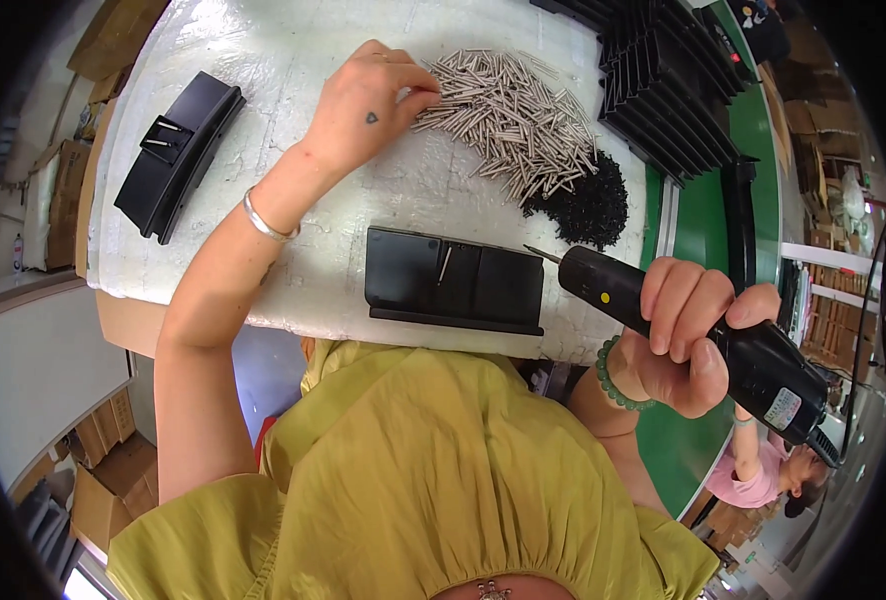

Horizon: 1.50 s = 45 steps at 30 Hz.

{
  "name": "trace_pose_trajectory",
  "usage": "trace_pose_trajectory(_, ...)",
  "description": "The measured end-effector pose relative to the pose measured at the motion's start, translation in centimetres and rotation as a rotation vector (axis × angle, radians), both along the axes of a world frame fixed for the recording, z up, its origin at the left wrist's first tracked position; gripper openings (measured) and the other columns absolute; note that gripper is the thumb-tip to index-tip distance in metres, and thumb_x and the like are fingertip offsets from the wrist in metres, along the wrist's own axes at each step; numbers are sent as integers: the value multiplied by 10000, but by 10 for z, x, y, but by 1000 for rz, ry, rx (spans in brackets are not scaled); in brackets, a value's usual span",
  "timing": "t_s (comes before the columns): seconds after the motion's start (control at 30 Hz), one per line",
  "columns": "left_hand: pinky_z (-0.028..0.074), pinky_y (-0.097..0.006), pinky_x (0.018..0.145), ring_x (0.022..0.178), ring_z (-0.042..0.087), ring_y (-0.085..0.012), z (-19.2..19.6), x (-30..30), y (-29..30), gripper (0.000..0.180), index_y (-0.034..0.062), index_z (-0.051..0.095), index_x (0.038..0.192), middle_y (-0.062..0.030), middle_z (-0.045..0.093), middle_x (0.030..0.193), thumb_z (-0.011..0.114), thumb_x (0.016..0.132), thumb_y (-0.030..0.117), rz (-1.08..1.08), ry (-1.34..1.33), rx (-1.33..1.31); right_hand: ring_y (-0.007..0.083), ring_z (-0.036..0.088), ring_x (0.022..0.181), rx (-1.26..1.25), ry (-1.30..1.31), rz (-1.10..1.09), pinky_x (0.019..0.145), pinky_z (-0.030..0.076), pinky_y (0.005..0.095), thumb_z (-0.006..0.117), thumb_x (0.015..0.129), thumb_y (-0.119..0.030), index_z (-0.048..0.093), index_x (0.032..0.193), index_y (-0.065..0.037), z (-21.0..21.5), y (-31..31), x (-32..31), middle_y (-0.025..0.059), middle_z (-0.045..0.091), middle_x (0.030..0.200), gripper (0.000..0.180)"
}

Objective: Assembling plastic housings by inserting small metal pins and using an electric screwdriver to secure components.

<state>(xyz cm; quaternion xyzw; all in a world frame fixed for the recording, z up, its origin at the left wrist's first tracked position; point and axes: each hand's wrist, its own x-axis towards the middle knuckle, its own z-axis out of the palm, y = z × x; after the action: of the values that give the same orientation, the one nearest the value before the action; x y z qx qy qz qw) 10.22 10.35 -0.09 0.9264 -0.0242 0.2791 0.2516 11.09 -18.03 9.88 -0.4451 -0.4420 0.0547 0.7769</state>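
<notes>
— Where are the hands?

— The left hand (363,105) reaches to the upper middle of the frame, its grip pinching at the edge of the pile of metal pins (508,115). The right hand (688,335), lower right, has its grip clenched round a black electric screwdriver (703,335).

— And the black plastic part (453,280)?

— Centre frame, at the near edge of the white bench (293,60), with a pin lying on it. Bare bench lies between it and another black part (178,150), upper left. Black screws (588,205) touch the pins.
</notes>
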Motion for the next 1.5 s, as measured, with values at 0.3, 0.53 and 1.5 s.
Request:
trace_pose_trajectory(0.3, 495, -346, 736, 852, 559, -243, 1, 23, -17, 119, 81, 705, 831, -34, 636, 811, 736, 730, 137, -81, -35, 177, 81, 443, 525, 11, 9, 5, 570, 353, 256, 529, 802, -89, 404, 1027, -97, -2, -4, -3, -32, 459, 627, 257)
trace_pose_trajectory(0.53, 507, -345, 720, 829, 582, -255, 16, -3, -22, 90, 87, 698, 829, -37, 657, 817, 713, 741, 94, -73, -3, 74, 138, 472, 498, 53, 78, -1, 552, 387, 310, 580, 796, -47, 374, 1018, -101, -3, -9, -3, 19, 484, 605, 307)
trace_pose_trajectory(1.5, 493, -339, 673, 815, 546, -246, 5, -96, -87, 171, 62, 656, 793, -22, 601, 804, 722, 646, 3, -179, 73, -250, 119, 465, 521, -154, -4, 172, 577, 388, 300, 562, 787, -111, 386, 1061, -114, -19, 25, -2, 1, 484, 633, 325)
